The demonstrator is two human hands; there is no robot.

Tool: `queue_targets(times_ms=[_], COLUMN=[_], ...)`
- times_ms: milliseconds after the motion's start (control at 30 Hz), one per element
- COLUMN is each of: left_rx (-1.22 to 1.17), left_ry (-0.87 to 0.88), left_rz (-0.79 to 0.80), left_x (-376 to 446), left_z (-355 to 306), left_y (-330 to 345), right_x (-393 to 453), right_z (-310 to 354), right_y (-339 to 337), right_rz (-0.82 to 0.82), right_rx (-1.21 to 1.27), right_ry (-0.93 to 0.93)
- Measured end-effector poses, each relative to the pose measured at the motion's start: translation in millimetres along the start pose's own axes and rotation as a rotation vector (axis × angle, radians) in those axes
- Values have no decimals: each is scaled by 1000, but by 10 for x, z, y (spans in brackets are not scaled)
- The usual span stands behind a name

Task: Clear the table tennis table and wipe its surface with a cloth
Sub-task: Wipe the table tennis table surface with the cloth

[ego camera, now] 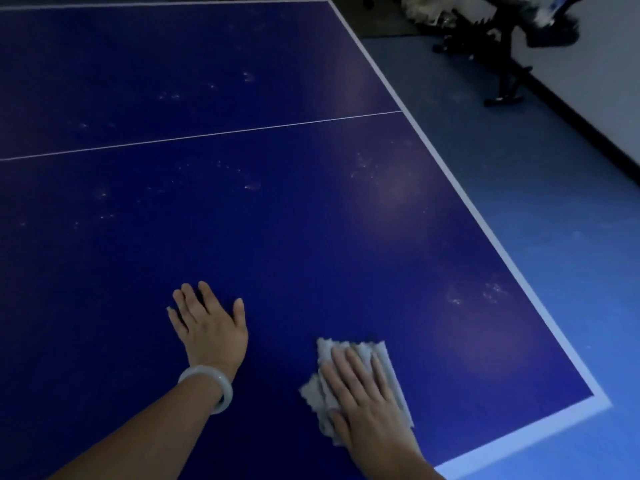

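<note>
Wiping is in hand: the right hand (363,400) presses flat, fingers straight, on the cloth (360,379) under its grip; left hand (207,323) rests open on the worktop (277,220). Next, sweep toward smudges (485,294) beyond the fingertips.

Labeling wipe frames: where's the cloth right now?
Head view, lower right: the cloth lies flat on the table under the right hand, near the table's near-right corner.

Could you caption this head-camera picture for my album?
Right hand presses a grey cloth on the smudged blue table; left hand rests flat.
</note>
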State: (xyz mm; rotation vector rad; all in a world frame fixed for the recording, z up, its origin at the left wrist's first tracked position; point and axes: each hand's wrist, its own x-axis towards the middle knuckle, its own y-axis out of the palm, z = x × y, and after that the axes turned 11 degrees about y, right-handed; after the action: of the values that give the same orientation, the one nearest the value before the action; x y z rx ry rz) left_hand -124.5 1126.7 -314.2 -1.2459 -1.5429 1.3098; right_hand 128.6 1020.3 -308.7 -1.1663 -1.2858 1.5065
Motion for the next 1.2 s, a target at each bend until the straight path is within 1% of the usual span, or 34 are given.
queue_targets(times_ms=[67,100,133,167,233,300,367,400,467,500,533,567,600,633,733,833,900,933,967,1000,1067,1133,1200], left_rx=[-34,-50,-63,-61,-16,-2,-28,-27,4,21,36,49,62,76,93,87,94,99,100,100,106,98,86], left_ry=[-20,-21,1,60,252,385,409,395,333,291,256,238,233,232,230,237,233,227,222,218,216,222,223], left_rz=[3,2,-4,-17,-43,-49,-19,11,67,74,67,48,29,16,16,1,-11,-12,-7,1,5,-8,-23], left_x=[21,28,30,27,8,-8,7,11,-3,-14,-27,-40,-51,-55,-45,-56,-62,-61,-61,-62,-64,-61,-55], left_z=[-1,-6,-22,-62,-243,-592,-1033,-1247,-1574,-1670,-1725,-1747,-1749,-1747,-1769,-1784,-1787,-1791,-1800,-1807,-1807,-1809,-1824], left_y=[-13,-29,-44,-61,-83,-53,29,90,221,277,319,348,370,388,416,420,417,416,416,415,411,409,405], right_x=[-93,-107,-104,-86,-12,94,156,151,51,-31,-117,-198,-272,-333,-411,-38,418,667,894,1064,1175,988,656], right_z=[-369,-553,-720,-850,-965,-941,-893,-895,-999,-1113,-1267,-1446,-1649,-1860,-2360,-2569,-2626,-2627,-2599,-2540,-2336,-2201,-2233], right_y=[16,-5,-46,-80,-124,-145,-159,-161,-122,-88,-60,-47,-39,-44,-113,-200,-261,-287,-310,-324,-336,-283,-222], right_rz=[-24,-46,-47,-44,-32,-14,-26,-28,-23,-25,-29,-37,-66,-101,-149,-70,-21,-1,19,30,40,16,-25], right_rx=[-58,-81,-68,-30,56,102,104,97,54,20,-17,-57,-100,-121,-18,42,76,95,110,108,79,40,18], right_ry=[12,85,204,332,524,601,580,523,321,216,149,130,152,215,544,728,835,859,846,791,594,407,318])
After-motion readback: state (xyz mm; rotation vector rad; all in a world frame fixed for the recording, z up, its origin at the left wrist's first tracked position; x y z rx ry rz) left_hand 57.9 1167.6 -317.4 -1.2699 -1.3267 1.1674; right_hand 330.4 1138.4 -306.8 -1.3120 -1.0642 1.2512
